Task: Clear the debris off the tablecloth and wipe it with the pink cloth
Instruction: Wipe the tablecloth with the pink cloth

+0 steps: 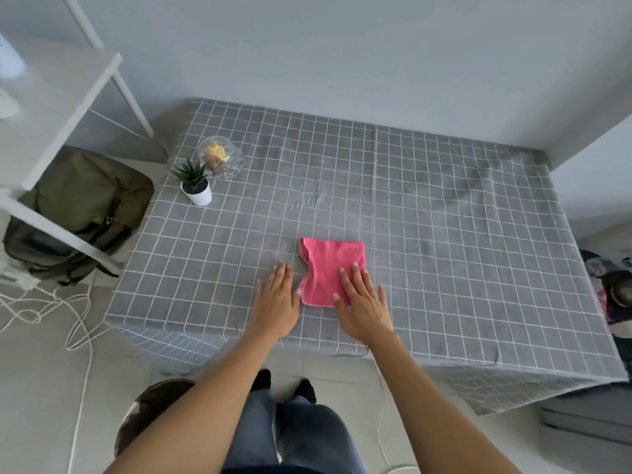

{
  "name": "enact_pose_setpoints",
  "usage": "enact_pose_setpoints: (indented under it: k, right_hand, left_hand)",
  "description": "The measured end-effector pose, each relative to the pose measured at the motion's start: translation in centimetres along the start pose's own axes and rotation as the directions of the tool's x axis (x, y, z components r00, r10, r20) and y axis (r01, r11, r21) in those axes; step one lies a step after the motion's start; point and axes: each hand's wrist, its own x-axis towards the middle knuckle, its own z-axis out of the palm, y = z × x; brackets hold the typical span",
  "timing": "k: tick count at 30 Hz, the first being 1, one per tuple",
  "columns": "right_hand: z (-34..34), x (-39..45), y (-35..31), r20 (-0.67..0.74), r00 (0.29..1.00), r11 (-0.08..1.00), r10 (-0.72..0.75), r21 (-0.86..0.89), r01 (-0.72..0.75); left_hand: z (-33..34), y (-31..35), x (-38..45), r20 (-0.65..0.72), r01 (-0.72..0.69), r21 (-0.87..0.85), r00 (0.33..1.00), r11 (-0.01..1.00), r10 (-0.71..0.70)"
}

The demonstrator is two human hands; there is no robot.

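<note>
We see a grey tablecloth (427, 217) with a white grid covering the table, and the folded pink cloth (328, 265) lies on it near the front edge, close to the middle of the view. Our right hand (364, 301) rests flat on the cloth's near right corner, at about 5 o'clock on the cloth, fingers straight and slightly spread, pinching nothing. Our left hand (277, 301) lies palm down on the bare tablecloth at the cloth's 8 o'clock, just beside its left edge, fingers straight and close together, holding nothing.

Toward 11 o'clock on the table, near the far left corner, a small potted succulent (195, 184) in a white pot stands just in front of a clear glass dome (222, 159) with something yellow inside. Off the table at 9 o'clock, an olive backpack (82, 206) sits on the floor under a white shelf frame (65, 107), with white cords (44, 309) trailing across the tiles.
</note>
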Motion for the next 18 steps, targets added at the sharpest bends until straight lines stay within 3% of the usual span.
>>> enact_pose_setpoints:
  k: [9, 13, 18]
  right_hand:
    - [-0.5, -0.6, 2.2, 0.035, 0.998, 0.997, -0.059, -0.042, 0.06]
    - [-0.1, -0.3, 2.2, -0.011, 0.999, 0.999, -0.046, -0.022, 0.046]
    - [0.3, -0.4, 1.9, -0.063, 0.998, 0.999, -0.017, -0.05, 0.014]
  left_hand:
    - [1.5, 2.4, -1.5, -0.114, -0.178, 0.1, 0.975, 0.979, 0.189]
    - [1.7, 3.0, -0.9, -0.031, -0.267, 0.264, 0.958, 0.927, 0.285]
    - [1.9, 3.4, -0.2, 0.032, -0.184, 0.297, 0.983, 0.937, 0.183]
